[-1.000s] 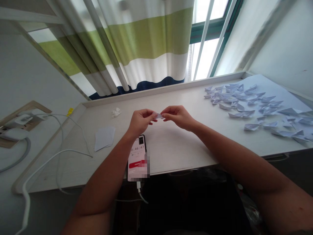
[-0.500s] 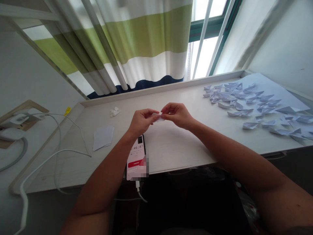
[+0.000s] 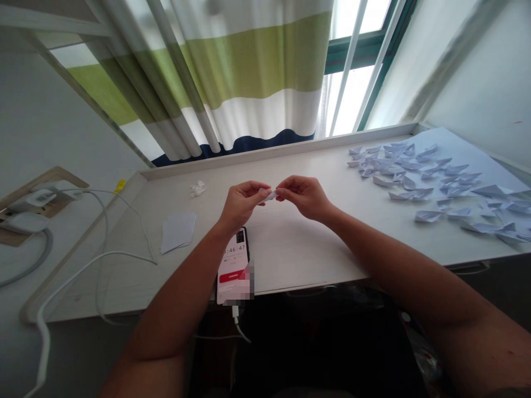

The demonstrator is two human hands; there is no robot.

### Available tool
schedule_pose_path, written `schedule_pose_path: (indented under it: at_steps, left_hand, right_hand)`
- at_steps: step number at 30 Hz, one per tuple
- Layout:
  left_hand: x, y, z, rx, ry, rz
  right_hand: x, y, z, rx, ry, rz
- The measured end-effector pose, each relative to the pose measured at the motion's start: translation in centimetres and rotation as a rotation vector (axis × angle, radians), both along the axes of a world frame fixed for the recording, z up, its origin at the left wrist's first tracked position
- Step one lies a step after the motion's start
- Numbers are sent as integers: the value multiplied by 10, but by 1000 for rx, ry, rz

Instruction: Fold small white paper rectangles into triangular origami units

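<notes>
A small folded piece of white paper point(image 3: 269, 197) is held above the middle of the desk, mostly covered by fingers. My left hand point(image 3: 244, 201) pinches its left end between thumb and fingers. At the other end, my right hand point(image 3: 303, 195) grips it with thumb and forefinger. Its exact folded shape cannot be made out. On the right side of the desk lie several folded paper boats point(image 3: 410, 194). A stack of plain white paper sheets point(image 3: 178, 232) rests left of my left forearm.
A phone point(image 3: 233, 271) with a charging cable point(image 3: 236, 315) lies at the front edge, partly under my left forearm. Crumpled paper point(image 3: 198, 189) sits at the back left. White cables point(image 3: 95, 258) cross the left side. A raised ledge point(image 3: 249, 157) borders the back of the desk.
The folded paper has tilted between my fingers, and the fingertips have shifted slightly on it. The whole view has moved a little; the other things lie as before.
</notes>
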State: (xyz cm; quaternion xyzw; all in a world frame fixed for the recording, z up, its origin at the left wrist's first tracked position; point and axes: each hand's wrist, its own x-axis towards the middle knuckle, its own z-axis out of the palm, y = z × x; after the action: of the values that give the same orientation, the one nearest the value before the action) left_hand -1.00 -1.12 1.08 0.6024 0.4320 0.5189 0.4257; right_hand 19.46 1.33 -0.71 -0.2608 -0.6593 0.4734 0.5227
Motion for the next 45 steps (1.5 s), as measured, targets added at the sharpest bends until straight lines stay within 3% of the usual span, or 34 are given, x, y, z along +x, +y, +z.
schedule_pose_path:
  at_steps: [7,13,17,25,45]
  left_hand:
    - [1,-1,1,5,7,-29]
    - [1,-3,4,5,29,34]
    - [1,-2,1,46,75,-9]
    - [2,-2,-1,264,211,194]
    - [2,-2,0,133,190,195]
  right_hand:
    - [-4,0,-4,21,6,-128]
    - [-1,-3,-1,168,-210,-157]
    - [2,0,-1,136,-259,-187]
    - [3,5,-3,76,-188,-234]
    - [-6,5,-9,4,14,-227]
